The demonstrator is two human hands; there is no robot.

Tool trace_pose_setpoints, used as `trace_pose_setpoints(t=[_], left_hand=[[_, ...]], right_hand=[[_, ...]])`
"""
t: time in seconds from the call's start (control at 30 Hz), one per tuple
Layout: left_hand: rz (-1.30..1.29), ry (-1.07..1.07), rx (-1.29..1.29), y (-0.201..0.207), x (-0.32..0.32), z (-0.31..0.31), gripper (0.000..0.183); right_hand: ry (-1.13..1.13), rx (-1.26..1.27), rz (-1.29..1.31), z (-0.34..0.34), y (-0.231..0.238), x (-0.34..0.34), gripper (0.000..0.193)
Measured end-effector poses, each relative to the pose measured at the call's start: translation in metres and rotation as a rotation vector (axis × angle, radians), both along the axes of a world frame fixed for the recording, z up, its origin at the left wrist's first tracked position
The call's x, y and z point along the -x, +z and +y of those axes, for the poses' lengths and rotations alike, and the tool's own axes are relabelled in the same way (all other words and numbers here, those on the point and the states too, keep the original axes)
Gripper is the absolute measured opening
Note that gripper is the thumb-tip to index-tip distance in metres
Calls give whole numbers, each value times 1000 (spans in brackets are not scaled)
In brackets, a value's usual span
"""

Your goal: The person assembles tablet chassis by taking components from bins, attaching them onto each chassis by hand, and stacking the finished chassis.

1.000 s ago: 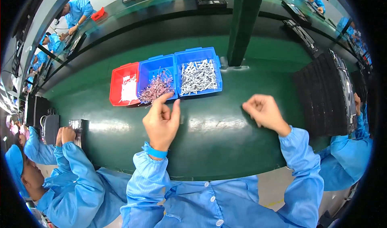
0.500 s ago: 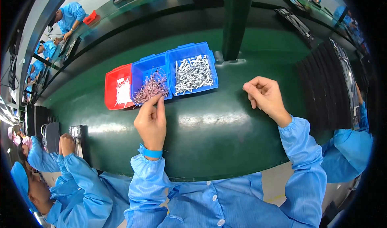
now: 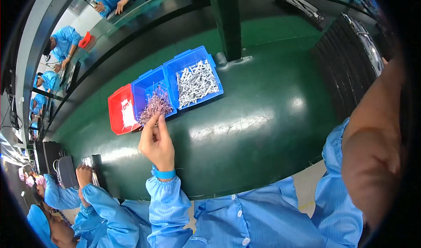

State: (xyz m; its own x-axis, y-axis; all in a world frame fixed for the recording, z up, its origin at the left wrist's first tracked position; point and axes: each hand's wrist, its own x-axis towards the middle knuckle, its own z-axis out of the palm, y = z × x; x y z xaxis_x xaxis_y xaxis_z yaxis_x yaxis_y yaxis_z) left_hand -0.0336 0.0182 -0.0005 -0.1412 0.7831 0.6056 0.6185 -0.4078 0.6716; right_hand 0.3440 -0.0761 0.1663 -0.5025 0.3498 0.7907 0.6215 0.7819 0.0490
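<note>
My left hand (image 3: pixel 158 145) hovers at the front edge of the middle blue bin (image 3: pixel 139 86), thumb and forefinger pressed together beside a tangle of thin pinkish wires (image 3: pixel 155 104). Whatever lies between those fingertips is too small to make out. Joined to that bin on the right is another blue bin (image 3: pixel 172 68) full of short silver-and-white pieces (image 3: pixel 197 82). A red bin (image 3: pixel 115 114) on the left contains thin white strips (image 3: pixel 127 115). My right hand (image 3: pixel 372 160) is raised very near the camera at the right edge, and its fingers cannot be made out.
The green tabletop (image 3: pixel 245 143) carries a green post (image 3: pixel 226 24) behind the bins. Black stacked trays (image 3: pixel 346 64) stand at the right. A co-worker (image 3: pixel 52 226) sits close on the left, near a black box (image 3: pixel 66 171). More people work beyond the far rail.
My right hand has risen from over the table to close by the camera. My left hand stays pinched at the wires. The whole view has tilted and shifted.
</note>
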Motion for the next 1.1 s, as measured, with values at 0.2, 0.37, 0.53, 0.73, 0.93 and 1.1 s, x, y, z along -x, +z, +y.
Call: trace_pose_setpoints(t=[0.2,0.37,0.53,0.73,0.93,1.1], left_hand=[[64,12,-8,-11,10,-14,12],[5,-45,47,-5,-11,-14,13],[47,-45,15,3,-19,-4,12],[-195,-66,-67,-66,3,12,6],[20,-110,-63,-2,-12,-18,13],[36,-35,-57,-9,-2,-14,16]], right_hand=[[-47,-190,0,12,24,36,95],[-86,-262,75,30,92,23,94],[-182,-332,165,14,149,-16,94],[-146,-562,80,-28,139,-8,94],[-183,-616,65,-24,93,15,94],[-94,-532,99,-6,67,-5,94]])
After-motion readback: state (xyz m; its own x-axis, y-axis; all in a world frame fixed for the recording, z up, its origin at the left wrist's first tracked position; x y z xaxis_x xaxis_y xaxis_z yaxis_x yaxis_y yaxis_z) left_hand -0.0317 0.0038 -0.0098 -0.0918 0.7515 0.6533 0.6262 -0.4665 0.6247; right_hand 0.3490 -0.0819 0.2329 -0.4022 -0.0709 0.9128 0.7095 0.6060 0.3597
